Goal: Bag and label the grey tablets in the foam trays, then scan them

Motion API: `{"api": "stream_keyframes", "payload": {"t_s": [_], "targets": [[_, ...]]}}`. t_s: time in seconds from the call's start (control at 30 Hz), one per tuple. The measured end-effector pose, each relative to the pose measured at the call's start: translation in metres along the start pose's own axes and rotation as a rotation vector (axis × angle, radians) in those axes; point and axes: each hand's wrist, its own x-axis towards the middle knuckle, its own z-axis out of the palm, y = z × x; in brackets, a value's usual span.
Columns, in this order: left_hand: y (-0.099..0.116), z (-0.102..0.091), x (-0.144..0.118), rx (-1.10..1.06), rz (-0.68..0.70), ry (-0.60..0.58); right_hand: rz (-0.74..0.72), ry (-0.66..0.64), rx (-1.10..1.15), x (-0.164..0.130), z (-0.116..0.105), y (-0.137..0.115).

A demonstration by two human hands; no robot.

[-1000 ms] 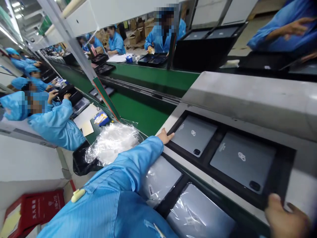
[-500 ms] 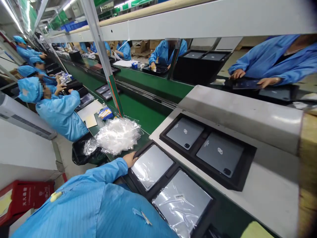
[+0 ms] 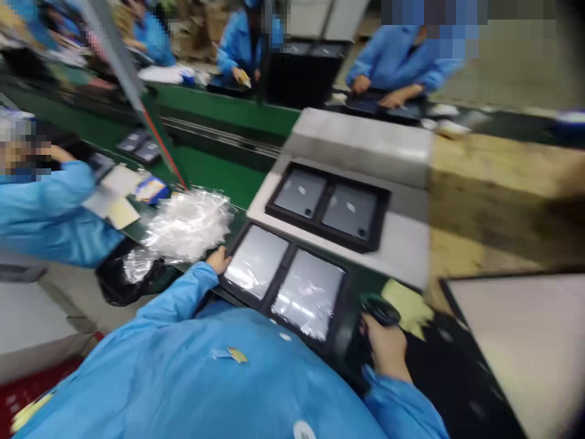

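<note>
Two black trays are visible, each with two grey tablets; the near tray [image 3: 340, 317] holds tablets wrapped in shiny film. The left hand [image 3: 218, 261] grips its left corner, and the right hand [image 3: 386, 349] is closed around a black scanner [image 3: 380, 310] beside its right edge.

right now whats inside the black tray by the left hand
Two flat grey tablets wrapped in clear plastic film lie side by side in the black two-pocket tray. The film's glare hides their surfaces; the left hand touches the tray's edge.

left hand [image 3: 218, 261]: arm stretched forward, fingers curled | right hand [image 3: 386, 347]: fist closed, wrist bent
</note>
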Motion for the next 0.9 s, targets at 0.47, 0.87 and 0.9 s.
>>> {"api": "stream_keyframes", "payload": {"t_s": [0.47,0.87,0.9], "targets": [[0.024,0.006,0.070,-0.004,0.097,-0.041,-0.765,-0.625,-0.662,-0.072,0.068,-0.221],[0.018,0.017,0.080,-0.077,0.147,-0.054,-0.901,-0.682,-0.909,-0.069,0.056,-0.236],[0.017,0.018,0.080,-0.081,0.150,-0.047,-0.913,-0.686,-0.908,-0.068,0.058,-0.239]]}}
